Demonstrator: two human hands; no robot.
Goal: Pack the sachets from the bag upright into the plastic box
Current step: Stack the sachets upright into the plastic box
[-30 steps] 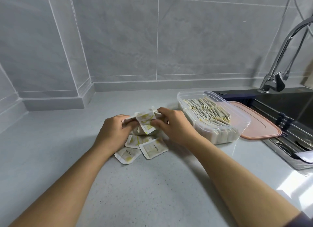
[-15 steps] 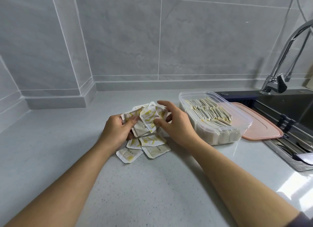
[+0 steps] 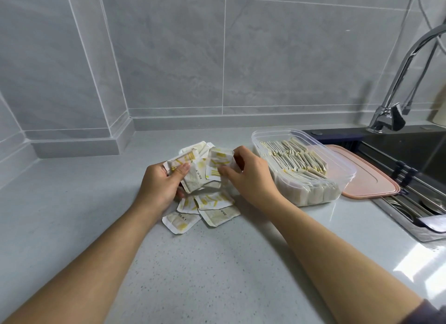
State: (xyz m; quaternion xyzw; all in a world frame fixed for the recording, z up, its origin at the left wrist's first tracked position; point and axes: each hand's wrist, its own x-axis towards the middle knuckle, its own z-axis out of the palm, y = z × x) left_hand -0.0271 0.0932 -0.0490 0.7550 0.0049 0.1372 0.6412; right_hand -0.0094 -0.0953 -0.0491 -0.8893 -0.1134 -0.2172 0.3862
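Sachets (image 3: 210, 204): a loose heap of white-and-yellow packets lies flat on the counter (image 3: 217, 263), near the middle and just left of the plastic box (image 3: 347, 171). I can't make out any bag.
Left hand (image 3: 160, 187): curled round a small bunch (image 3: 190, 176) of packets held just above the heap, thumb pressed across the top one.
Right hand (image 3: 252, 178): thumb and fingers pinch a single sachet (image 3: 217, 164) at the right edge of that bunch, touching it.
Plastic box: clear, lid off, on the right. Packed rows (image 3: 296, 159) stand on edge, leaning a little, and fill most of it. Some room seems left along its right wall.
Pink lid (image 3: 371, 181): lies flat just right of the box, by the sink (image 3: 410, 152).
Step in hand: to my eye, squaring up a handful, with the right hand adding or straightening one packet before it goes in.
Progress: well along, I'd say, with only this handful and the heap still to pack.
Next move: calls for facing the bunch one way with its edges level, then carrying it right and slotting it down on edge into the gap without tipping the standing rows.
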